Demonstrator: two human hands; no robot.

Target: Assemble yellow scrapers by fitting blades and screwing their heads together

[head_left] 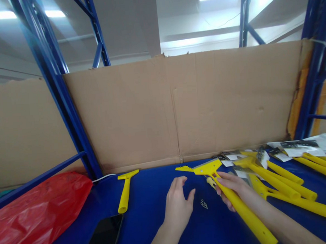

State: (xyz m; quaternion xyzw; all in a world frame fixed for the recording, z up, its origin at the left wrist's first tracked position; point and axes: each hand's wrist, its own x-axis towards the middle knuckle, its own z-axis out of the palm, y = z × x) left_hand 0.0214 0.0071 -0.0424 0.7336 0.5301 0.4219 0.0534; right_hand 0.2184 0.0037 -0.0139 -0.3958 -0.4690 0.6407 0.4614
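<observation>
While other yellow scrapers (pixel 275 180) crowd toward the far right corner of the surface (pixel 145 200), beyond small metal bits (pixel 203 204), our right hand (pixel 235 183) curls its fingers round a long yellow scraper (pixel 242 210), broad head toward the far edge. Our left hand (pixel 179 204) holds thumb and fingers apart.

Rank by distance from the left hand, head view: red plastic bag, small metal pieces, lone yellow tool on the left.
From the left hand:
1. Small metal pieces, just to its right.
2. Lone yellow tool, to its left.
3. Red plastic bag, far left.
</observation>
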